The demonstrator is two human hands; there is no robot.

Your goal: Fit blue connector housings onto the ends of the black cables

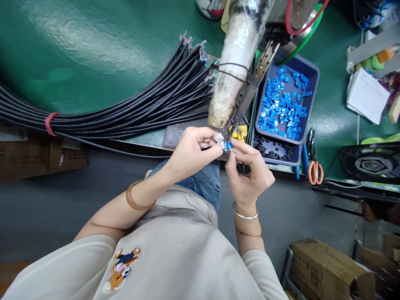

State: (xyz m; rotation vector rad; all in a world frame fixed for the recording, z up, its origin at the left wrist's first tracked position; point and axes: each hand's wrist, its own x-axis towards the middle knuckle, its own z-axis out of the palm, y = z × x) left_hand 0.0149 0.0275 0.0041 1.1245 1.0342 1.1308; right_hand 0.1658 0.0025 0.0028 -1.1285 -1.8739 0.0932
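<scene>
My left hand (200,148) is closed, thumb and finger pinching a small white piece with a blue connector (228,146) at its right end. Close on its right, my right hand (248,166) pinches a thin light strand or tip beside the connector; what it belongs to is too small to make out. Both hands are over the table's front edge, below a soldering-like metal arm (253,91) and a white wrapped tube (233,62). Just behind the fingertips lies a yellow piece (239,132). A bundle of black cables (150,104) with stripped coloured ends stretches to the left.
At right, a tray (314,83) of blue connectors overlaps another tray (292,161) with small black parts. Orange-handled scissors (315,173) lie beside them. Further right are a black fan (371,164) and white papers (367,96). A cardboard box (328,266) stands below.
</scene>
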